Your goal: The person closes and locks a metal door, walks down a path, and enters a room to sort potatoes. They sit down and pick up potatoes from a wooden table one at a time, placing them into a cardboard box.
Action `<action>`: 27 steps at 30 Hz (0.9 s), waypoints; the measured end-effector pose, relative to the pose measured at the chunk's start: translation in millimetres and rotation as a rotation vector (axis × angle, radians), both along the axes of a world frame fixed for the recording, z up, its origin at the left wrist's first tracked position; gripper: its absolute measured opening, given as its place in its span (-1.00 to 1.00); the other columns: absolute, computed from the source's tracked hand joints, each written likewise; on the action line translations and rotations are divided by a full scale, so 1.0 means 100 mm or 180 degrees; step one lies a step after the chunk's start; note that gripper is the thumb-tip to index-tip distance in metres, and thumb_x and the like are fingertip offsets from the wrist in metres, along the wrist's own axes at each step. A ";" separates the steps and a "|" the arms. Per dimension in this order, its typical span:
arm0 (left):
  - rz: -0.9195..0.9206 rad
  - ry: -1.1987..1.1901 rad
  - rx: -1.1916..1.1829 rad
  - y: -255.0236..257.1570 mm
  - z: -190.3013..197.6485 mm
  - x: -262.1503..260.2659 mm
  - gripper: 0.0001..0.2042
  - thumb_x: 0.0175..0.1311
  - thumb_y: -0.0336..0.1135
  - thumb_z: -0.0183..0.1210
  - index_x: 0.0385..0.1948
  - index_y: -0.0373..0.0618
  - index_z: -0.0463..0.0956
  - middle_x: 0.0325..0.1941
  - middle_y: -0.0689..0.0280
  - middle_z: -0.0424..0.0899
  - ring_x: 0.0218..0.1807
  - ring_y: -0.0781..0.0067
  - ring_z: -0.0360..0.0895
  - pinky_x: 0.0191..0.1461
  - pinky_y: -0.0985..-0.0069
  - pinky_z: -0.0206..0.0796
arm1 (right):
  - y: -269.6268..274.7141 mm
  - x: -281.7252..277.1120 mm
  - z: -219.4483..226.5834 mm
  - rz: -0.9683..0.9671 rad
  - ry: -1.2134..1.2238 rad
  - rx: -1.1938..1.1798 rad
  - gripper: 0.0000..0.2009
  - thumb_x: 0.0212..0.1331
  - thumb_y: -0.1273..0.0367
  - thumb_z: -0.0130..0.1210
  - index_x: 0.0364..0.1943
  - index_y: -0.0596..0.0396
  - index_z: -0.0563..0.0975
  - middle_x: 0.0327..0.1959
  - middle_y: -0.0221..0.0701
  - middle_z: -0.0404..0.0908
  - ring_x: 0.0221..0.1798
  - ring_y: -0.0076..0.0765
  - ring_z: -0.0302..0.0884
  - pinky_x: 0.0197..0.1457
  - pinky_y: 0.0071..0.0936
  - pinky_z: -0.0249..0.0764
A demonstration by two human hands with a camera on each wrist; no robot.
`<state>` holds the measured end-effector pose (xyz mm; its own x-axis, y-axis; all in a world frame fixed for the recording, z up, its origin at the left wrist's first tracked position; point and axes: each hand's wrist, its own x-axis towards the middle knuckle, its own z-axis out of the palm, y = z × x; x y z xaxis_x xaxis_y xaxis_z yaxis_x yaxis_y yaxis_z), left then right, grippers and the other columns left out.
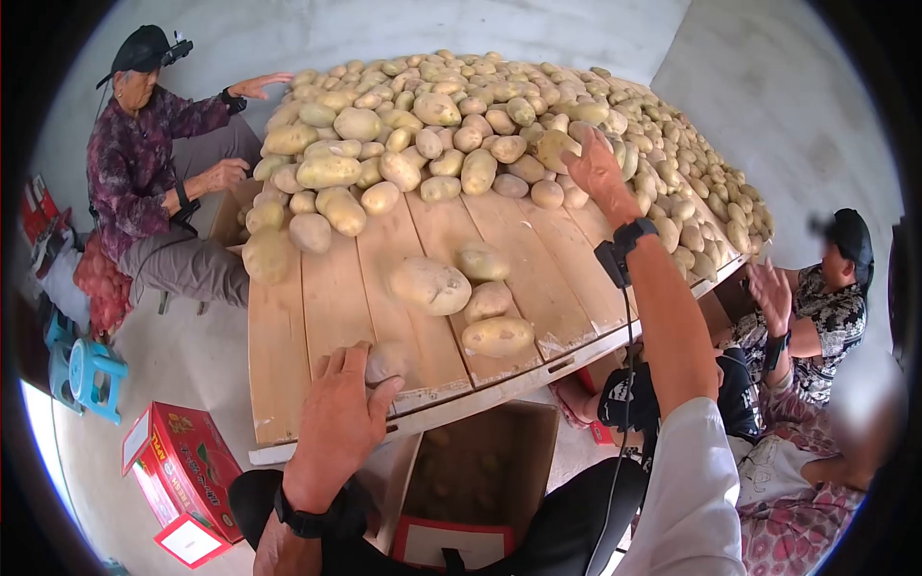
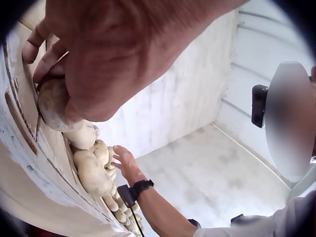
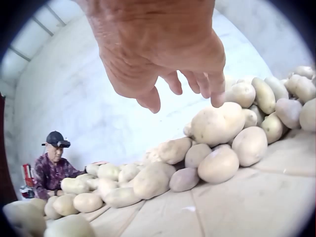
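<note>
Near the table's front edge, my left hand (image 1: 336,418) holds a small potato (image 1: 387,362) between thumb and fingers; the left wrist view shows this potato (image 2: 52,104) low over the boards. My right hand (image 1: 599,171) reaches over the front of a large potato heap (image 1: 451,110). In the right wrist view its fingers (image 3: 201,84) hang apart and loosely bent, holding nothing, above a big potato (image 3: 217,123). Between the two hands, several loose potatoes lie together, among them a large one (image 1: 430,285) and a longish one (image 1: 497,337).
Below the table's front edge stands an open box (image 1: 538,451) with potatoes inside. A red apple carton (image 1: 187,470) and a blue stool (image 1: 96,379) are on the floor at left. One person (image 1: 154,154) sits at the left, others (image 1: 826,307) at the right.
</note>
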<state>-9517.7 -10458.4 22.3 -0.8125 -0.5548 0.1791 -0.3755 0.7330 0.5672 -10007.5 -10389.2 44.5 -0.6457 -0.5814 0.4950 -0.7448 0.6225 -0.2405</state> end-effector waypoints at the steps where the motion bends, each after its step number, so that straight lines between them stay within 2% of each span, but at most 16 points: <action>1: 0.0023 -0.0041 0.0039 0.01 0.02 -0.01 -0.53 0.34 -0.20 0.22 0.13 -0.40 0.42 0.00 -0.11 0.56 0.07 -0.20 0.45 0.16 0.08 0.32 | -0.05 -0.23 -0.08 -0.0013 -0.0027 0.0069 -0.38 0.23 0.13 0.20 0.31 0.19 0.38 0.32 -0.08 0.43 0.37 0.10 0.37 0.38 -0.14 0.37; 3: 0.0062 -0.0095 0.0074 0.01 0.04 -0.04 -0.55 0.34 -0.24 0.21 0.13 -0.40 0.41 0.00 -0.12 0.55 0.07 -0.21 0.45 0.16 0.09 0.31 | -0.16 -0.36 -0.18 -0.0009 -0.0066 0.0135 -0.39 0.22 0.13 0.21 0.29 0.18 0.39 0.34 -0.09 0.41 0.37 0.08 0.38 0.38 -0.15 0.37; 5: 0.0080 -0.0126 0.0112 0.01 0.06 -0.05 -0.54 0.33 -0.25 0.21 0.13 -0.42 0.41 0.00 -0.13 0.54 0.07 -0.22 0.44 0.17 0.09 0.31 | -0.20 -0.14 -0.08 -0.0424 0.0102 0.0891 -0.37 0.20 0.12 0.23 0.30 0.14 0.39 0.32 -0.13 0.45 0.37 -0.01 0.40 0.39 -0.22 0.37; 9: 0.0087 -0.0238 0.0207 0.00 0.06 -0.07 -0.49 0.32 -0.20 0.25 0.15 -0.42 0.41 0.02 -0.10 0.54 0.10 -0.17 0.43 0.16 0.08 0.32 | -0.30 -0.13 0.01 -0.0514 0.0182 0.1075 -0.36 0.11 0.02 0.29 0.21 0.12 0.49 0.23 -0.15 0.56 0.30 -0.08 0.49 0.32 -0.25 0.42; 11: 0.0030 -0.0195 0.0170 -0.01 0.06 -0.08 -0.49 0.32 -0.19 0.25 0.15 -0.43 0.41 0.01 -0.09 0.54 0.10 -0.16 0.43 0.15 0.08 0.32 | -0.27 -0.14 0.16 -0.0349 -0.0538 0.1231 -0.32 0.01 -0.09 0.33 0.08 0.16 0.60 0.09 -0.15 0.67 0.19 -0.06 0.58 0.24 -0.23 0.47; 12: 0.0004 -0.0172 0.0158 -0.01 0.06 -0.07 -0.49 0.32 -0.19 0.25 0.15 -0.43 0.41 0.01 -0.09 0.54 0.10 -0.16 0.43 0.15 0.08 0.32 | -0.25 -0.16 0.16 -0.0377 -0.0520 0.1216 -0.32 0.01 -0.09 0.33 0.08 0.16 0.60 0.09 -0.15 0.67 0.19 -0.06 0.58 0.24 -0.23 0.47; 14: -0.0010 -0.0149 0.0155 -0.01 0.07 -0.07 -0.49 0.32 -0.19 0.25 0.14 -0.44 0.41 0.01 -0.08 0.54 0.08 -0.16 0.43 0.14 0.09 0.33 | -0.19 -0.23 0.12 -0.0285 -0.0920 0.0889 -0.31 -0.07 -0.16 0.34 -0.05 0.20 0.66 -0.01 -0.12 0.70 0.09 0.01 0.62 0.19 -0.21 0.48; 15: -0.0043 -0.0121 0.0124 0.00 0.08 -0.07 -0.49 0.32 -0.19 0.25 0.14 -0.44 0.41 0.01 -0.08 0.54 0.08 -0.16 0.43 0.14 0.09 0.33 | -0.12 -0.14 0.21 -0.0184 -0.1111 0.0950 -0.21 -0.05 -0.19 0.33 0.03 0.31 0.62 0.04 -0.03 0.68 0.15 0.01 0.60 0.22 -0.22 0.46; 16: -0.0020 -0.0134 0.0145 0.00 0.10 -0.07 -0.51 0.33 -0.20 0.24 0.13 -0.42 0.42 0.01 -0.10 0.55 0.09 -0.18 0.44 0.16 0.10 0.32 | -0.06 -0.15 0.17 -0.0210 -0.1095 0.0914 -0.21 -0.05 -0.19 0.33 0.03 0.31 0.62 0.04 -0.03 0.68 0.15 0.01 0.60 0.22 -0.22 0.46; 18: -0.0010 -0.0115 0.0154 0.02 0.11 -0.06 -0.54 0.33 -0.22 0.23 0.12 -0.40 0.43 0.01 -0.12 0.55 0.09 -0.20 0.45 0.17 0.11 0.31 | 0.04 -0.12 0.09 0.0122 -0.1913 0.0452 -0.12 -0.02 -0.21 0.31 0.10 0.42 0.57 0.11 0.05 0.64 0.23 0.00 0.57 0.26 -0.23 0.43; 19: -0.0025 -0.0073 0.0123 0.02 0.10 -0.05 -0.55 0.34 -0.21 0.22 0.11 -0.39 0.43 0.01 -0.12 0.55 0.09 -0.20 0.45 0.16 0.11 0.31 | 0.14 0.11 0.21 0.0108 -0.1892 0.0431 -0.12 -0.02 -0.21 0.31 0.10 0.42 0.57 0.11 0.05 0.64 0.23 0.00 0.57 0.26 -0.23 0.43; 20: -0.0036 -0.0041 0.0093 0.02 0.09 -0.04 -0.55 0.34 -0.21 0.22 0.11 -0.39 0.43 0.00 -0.12 0.55 0.08 -0.21 0.45 0.16 0.11 0.31 | 0.25 0.51 0.42 0.0289 -0.2289 0.0430 -0.13 0.00 -0.23 0.28 0.14 0.36 0.56 0.09 -0.06 0.65 0.16 -0.08 0.58 0.19 -0.25 0.46; 22: -0.0035 0.0011 0.0055 0.02 0.06 -0.03 -0.55 0.35 -0.20 0.22 0.10 -0.39 0.43 0.00 -0.12 0.55 0.07 -0.22 0.46 0.15 0.11 0.31 | 0.33 0.64 0.27 0.0717 -0.2880 -0.0030 -0.11 0.08 -0.18 0.27 0.21 0.46 0.48 0.23 0.08 0.55 0.29 0.03 0.51 0.35 -0.24 0.38; 25: -0.0041 0.0119 -0.0014 0.03 0.05 -0.02 -0.56 0.36 -0.19 0.21 0.09 -0.39 0.44 -0.01 -0.13 0.55 0.06 -0.23 0.46 0.14 0.10 0.32 | 0.40 0.86 0.11 0.0597 -0.2755 0.0054 -0.07 0.09 -0.15 0.28 0.30 0.45 0.38 0.29 0.08 0.49 0.33 0.01 0.46 0.37 -0.24 0.36; 27: -0.0032 0.0168 -0.0040 0.04 0.04 -0.01 -0.56 0.36 -0.18 0.21 0.08 -0.38 0.44 -0.02 -0.13 0.55 0.05 -0.23 0.46 0.13 0.10 0.32 | 0.44 1.01 0.11 0.1308 -0.2468 0.0509 -0.11 0.11 -0.09 0.29 0.35 0.36 0.34 0.32 0.06 0.46 0.37 0.01 0.41 0.38 -0.23 0.35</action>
